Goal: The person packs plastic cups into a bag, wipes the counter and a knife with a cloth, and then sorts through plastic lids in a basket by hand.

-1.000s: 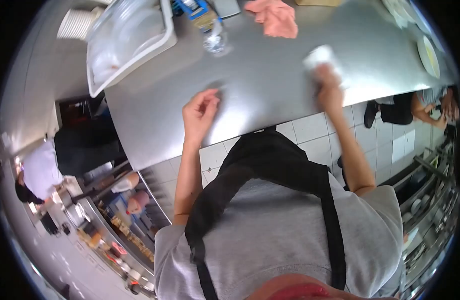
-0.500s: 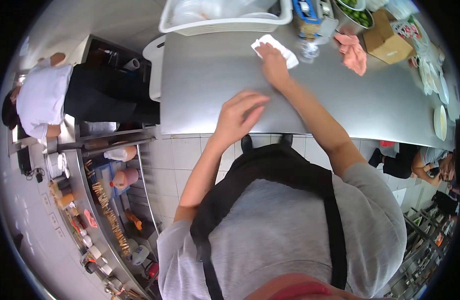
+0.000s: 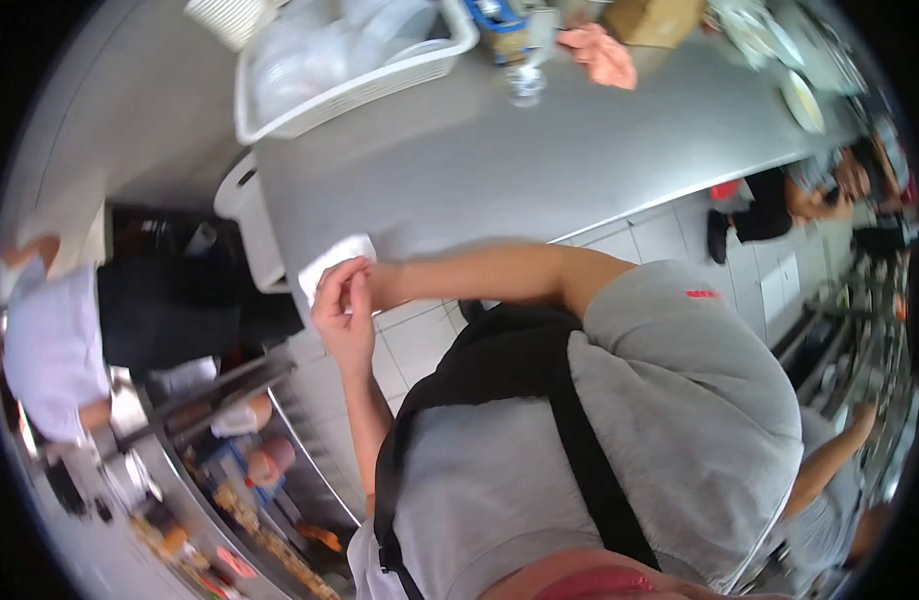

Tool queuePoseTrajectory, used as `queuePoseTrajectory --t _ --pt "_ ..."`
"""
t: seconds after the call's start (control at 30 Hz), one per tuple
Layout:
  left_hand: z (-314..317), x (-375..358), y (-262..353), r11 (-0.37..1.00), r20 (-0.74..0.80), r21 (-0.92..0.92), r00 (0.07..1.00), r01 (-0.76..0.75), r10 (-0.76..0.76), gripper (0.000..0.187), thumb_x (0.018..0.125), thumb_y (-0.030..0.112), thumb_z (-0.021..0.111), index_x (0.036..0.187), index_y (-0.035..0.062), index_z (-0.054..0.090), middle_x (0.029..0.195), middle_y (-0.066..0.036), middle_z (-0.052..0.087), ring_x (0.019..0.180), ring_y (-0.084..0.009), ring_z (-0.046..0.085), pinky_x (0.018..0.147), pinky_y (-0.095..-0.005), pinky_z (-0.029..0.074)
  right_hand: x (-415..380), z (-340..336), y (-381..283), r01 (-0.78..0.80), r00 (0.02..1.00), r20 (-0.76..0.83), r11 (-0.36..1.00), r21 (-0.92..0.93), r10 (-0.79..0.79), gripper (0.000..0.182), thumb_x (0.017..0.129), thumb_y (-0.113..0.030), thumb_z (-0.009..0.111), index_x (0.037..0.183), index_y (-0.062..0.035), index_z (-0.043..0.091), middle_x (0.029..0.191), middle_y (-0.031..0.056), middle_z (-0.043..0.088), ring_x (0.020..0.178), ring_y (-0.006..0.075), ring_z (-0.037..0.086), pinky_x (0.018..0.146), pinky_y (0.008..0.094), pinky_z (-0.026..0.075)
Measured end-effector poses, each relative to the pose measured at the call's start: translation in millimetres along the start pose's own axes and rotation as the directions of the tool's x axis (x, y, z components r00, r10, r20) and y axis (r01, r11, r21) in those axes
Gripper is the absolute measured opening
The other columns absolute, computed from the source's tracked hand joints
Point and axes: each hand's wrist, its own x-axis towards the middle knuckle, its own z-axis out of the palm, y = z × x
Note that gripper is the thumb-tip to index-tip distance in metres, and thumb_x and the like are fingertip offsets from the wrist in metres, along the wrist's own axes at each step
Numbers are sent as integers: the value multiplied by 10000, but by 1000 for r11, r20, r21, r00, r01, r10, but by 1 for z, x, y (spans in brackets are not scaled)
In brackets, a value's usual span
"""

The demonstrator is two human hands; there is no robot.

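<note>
At the left front corner of the steel table, a white cloth lies partly over the edge. My right hand is on the cloth, its forearm stretched across my body; its fingers are mostly hidden behind my left hand. My left hand is cupped just in front of the right one, fingers curved and thumb apart. It overlaps the cloth in view, and I see nothing held in it.
A white basket of clear plastic containers stands at the back left. Beyond it are a tape dispenser, a pink cloth and a cardboard box. A co-worker bends at the left; other people are at the right.
My right hand has swept the white cloth from the table's back towards its left front corner. My left hand has moved left and down beside it. The whole view has turned.
</note>
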Motion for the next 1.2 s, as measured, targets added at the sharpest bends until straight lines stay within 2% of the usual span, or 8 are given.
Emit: queuePoseTrajectory --t 0.07,0.13,0.23,0.37,0.53,0.73,1.0,1.2 --pt "17 8 0 999 59 -23 997 -38 39 115 826 16 542 912 5 618 833 -66 602 756 -124 561 658 -228 437 -44 -22 -27 -49 997 65 999 10 48 182 754 -106 521 914 -31 567 1046 137 573 964 280 529 821 370 416" --pt "32 16 -1 997 110 -30 992 -66 69 114 821 15 545 907 6 618 831 -68 604 753 -126 560 653 -230 435 -96 -66 -43 269 960 127 697 -664 -249 204 766 -90 505 957 -60 569 1131 123 537 1039 267 506 892 367 390" --pt "59 30 -5 992 255 -1 959 -124 121 132 857 49 537 959 -11 596 900 -69 589 828 -130 576 720 -230 442 -162 -152 -31 -95 990 -137 553 -828 -36 359 740 0 478 1078 -95 552 1239 89 479 1167 268 424 996 350 326" --pt "118 40 9 991 315 -2 941 -131 125 123 798 13 560 904 24 622 843 -74 619 732 -132 565 605 -236 435 -209 -280 -34 -406 869 -489 465 -787 -69 394 685 39 505 1043 -88 609 1143 106 566 1132 278 479 969 368 364" --pt "188 43 34 986 484 8 863 -168 143 157 790 20 572 939 29 617 871 -85 620 764 -171 587 634 -256 459 -194 -367 5 -521 800 -591 361 -773 -110 388 654 20 537 1030 -49 604 1145 168 548 1104 299 490 959 387 366" --pt "229 28 34 963 567 133 815 -234 120 236 761 76 585 994 44 595 977 -114 593 862 -281 579 749 -357 468 -191 -402 44 -386 804 -494 342 -857 -331 365 600 -22 584 963 -51 605 1041 169 553 1016 336 499 887 433 380" --pt "229 -3 35 950 415 269 909 -158 33 251 765 116 578 1014 81 577 981 -87 576 876 -269 560 743 -364 456 -256 -363 -25 -165 978 -206 664 -729 17 307 873 -125 425 1125 16 533 1218 205 488 1187 355 396 1027 414 242" --pt "202 -33 37 940 317 279 943 -196 103 279 750 126 581 1021 64 574 1032 -92 568 975 -283 522 815 -377 428 -268 -266 -62 -100 990 -137 783 -613 20 196 751 12 529 909 -43 631 994 165 580 948 316 547 850 369 412"
